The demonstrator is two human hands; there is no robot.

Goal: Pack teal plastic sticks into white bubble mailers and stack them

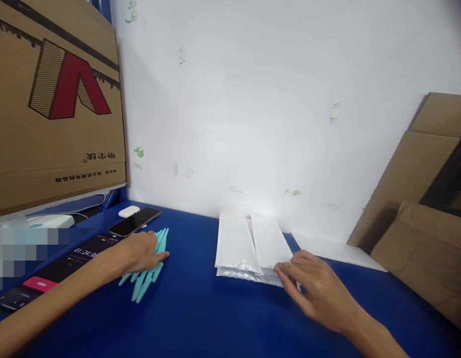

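A loose bundle of thin teal sticks (142, 283) lies on the blue table at the left, with several ends fanned out. My left hand (138, 253) is closed over the middle of them, its thumb pointing right; the curled fingers are partly hidden. Right of the middle, white padded bubble mailers (235, 241) are stacked in two side-by-side piles, their silvery bubble lining showing at the near edge. The thumb and fingers of my right hand (314, 288) pinch the near right corner of the right-hand mailer (271, 243).
A phone showing a running timer (66, 268) and a dark phone (135, 222) lie at the left, beside a white earbud case (129, 212). A large printed carton (58, 134) stands behind. Cardboard (413, 258) leans at the right, near a flat white sheet (334, 251).
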